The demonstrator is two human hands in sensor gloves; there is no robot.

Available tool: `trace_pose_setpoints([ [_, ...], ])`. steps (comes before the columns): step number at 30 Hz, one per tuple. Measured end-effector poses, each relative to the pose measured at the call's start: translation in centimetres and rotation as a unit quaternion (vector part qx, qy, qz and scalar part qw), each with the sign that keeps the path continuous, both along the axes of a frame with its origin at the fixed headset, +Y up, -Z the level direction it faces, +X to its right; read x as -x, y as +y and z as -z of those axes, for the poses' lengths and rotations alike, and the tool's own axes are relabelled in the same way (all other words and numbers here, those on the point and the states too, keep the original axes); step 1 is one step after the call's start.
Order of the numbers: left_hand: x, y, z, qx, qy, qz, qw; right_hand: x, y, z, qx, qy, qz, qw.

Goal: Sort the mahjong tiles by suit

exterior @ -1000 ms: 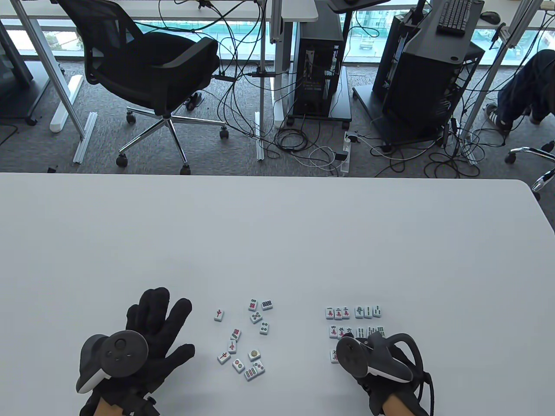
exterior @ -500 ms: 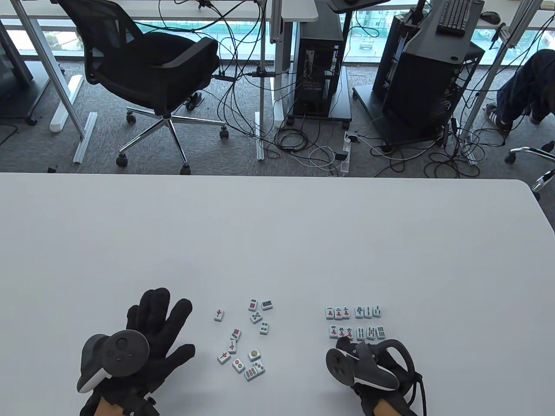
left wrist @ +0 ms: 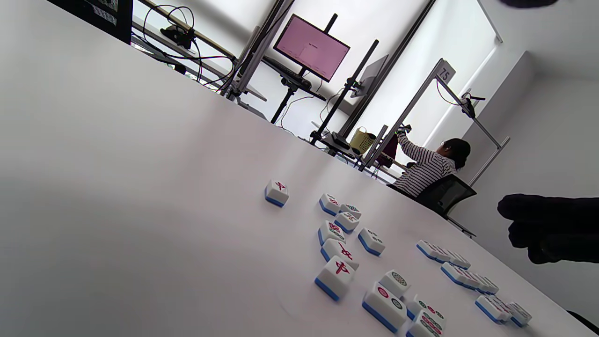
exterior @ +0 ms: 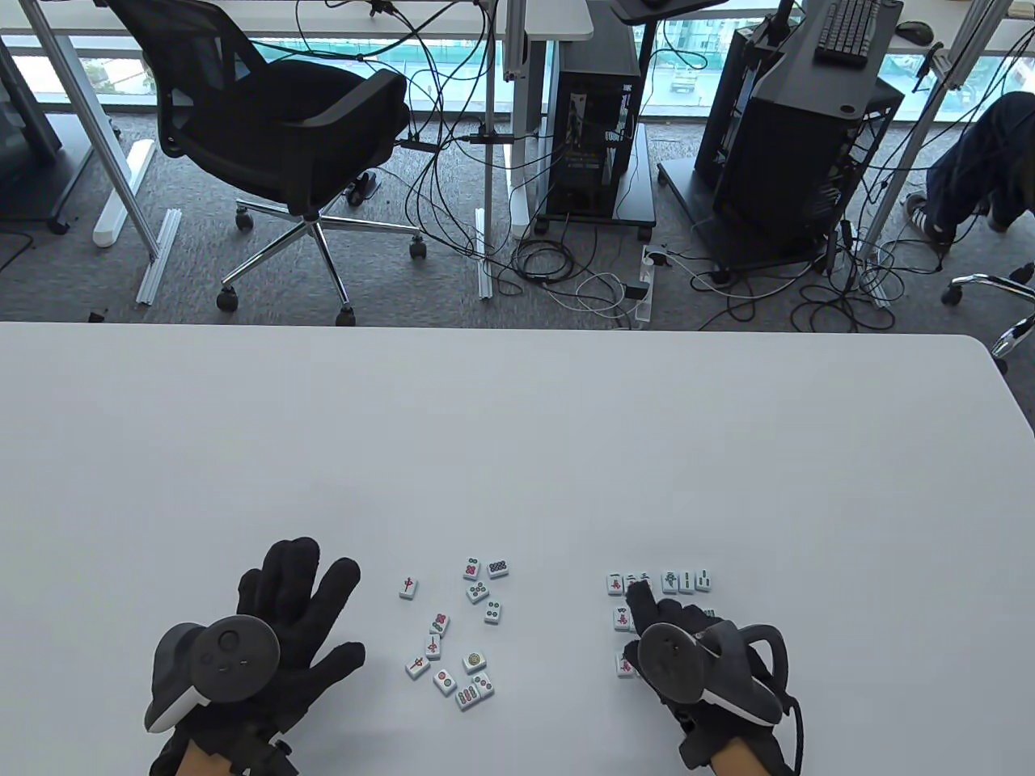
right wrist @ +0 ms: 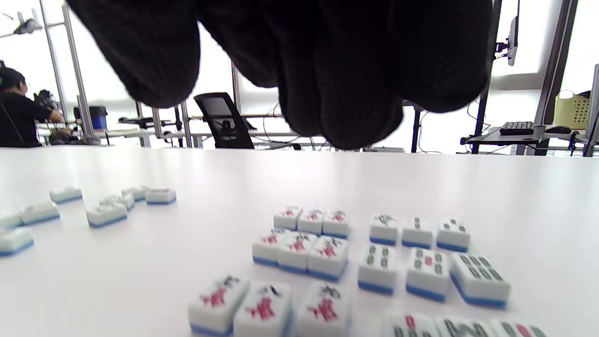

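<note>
Two hands differ: the left hand [exterior: 275,622] lies flat, fingers spread, idle at nine o'clock of the loose tiles [exterior: 457,626]; the right hand [exterior: 695,655] hovers over the sorted rows [right wrist: 374,252], fingers together, holding nothing, probably checking alignment.

Loose mahjong tiles [exterior: 457,630] scattered mid-table [exterior: 517,453], right of left hand [exterior: 267,638]. Sorted tile rows [exterior: 659,584] further right, partly under right hand [exterior: 695,659]. Office chair [exterior: 275,137] behind table.

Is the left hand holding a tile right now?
No, the left hand lies spread flat on the table, apart from the loose tiles to its right.
</note>
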State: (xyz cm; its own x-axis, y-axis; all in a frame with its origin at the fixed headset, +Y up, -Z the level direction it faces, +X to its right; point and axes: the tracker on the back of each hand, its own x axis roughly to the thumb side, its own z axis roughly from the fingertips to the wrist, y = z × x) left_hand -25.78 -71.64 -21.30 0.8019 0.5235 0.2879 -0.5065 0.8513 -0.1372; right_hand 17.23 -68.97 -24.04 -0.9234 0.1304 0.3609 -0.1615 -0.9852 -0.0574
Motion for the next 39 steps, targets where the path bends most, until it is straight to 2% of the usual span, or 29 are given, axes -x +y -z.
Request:
trace_pose_setpoints([
  [3, 0.0, 0.0, 0.0, -0.002, 0.001, 0.000, 1.000, -0.3, 1.7, -0.1, -0.031, 0.001, 0.062, 0.998],
  [6, 0.0, 0.0, 0.0, -0.006, 0.000, 0.000, 1.000, -0.6, 2.2, 0.1, -0.049, -0.010, 0.101, 0.994],
  [11, 0.0, -0.1, 0.0, -0.012, 0.006, 0.009, 1.000, -2.0, 0.7, 0.8, -0.064, -0.030, 0.129, 0.989],
  [17, -0.2, -0.6, 0.2, -0.009, 0.025, 0.039, 0.999, -3.6, -1.6, 0.7, -0.031, -0.053, 0.115, 0.991],
  [24, -0.7, -1.5, 0.5, -0.012, 0.018, 0.057, 0.998, -3.7, -2.0, 0.6, -0.035, -0.038, 0.134, 0.990],
  [31, -2.1, -2.0, 0.7, -0.047, 0.004, 0.088, 0.995, -3.5, -1.9, 0.3, -0.037, -0.023, 0.146, 0.988],
  [36, -3.7, -0.3, 0.7, -0.119, -0.007, 0.137, 0.983, -3.5, -1.8, 0.2, -0.040, -0.020, 0.158, 0.986],
  [39, -5.4, 1.0, 1.3, -0.153, -0.037, 0.162, 0.974, -3.4, -1.8, 0.2, -0.040, -0.017, 0.162, 0.986],
])
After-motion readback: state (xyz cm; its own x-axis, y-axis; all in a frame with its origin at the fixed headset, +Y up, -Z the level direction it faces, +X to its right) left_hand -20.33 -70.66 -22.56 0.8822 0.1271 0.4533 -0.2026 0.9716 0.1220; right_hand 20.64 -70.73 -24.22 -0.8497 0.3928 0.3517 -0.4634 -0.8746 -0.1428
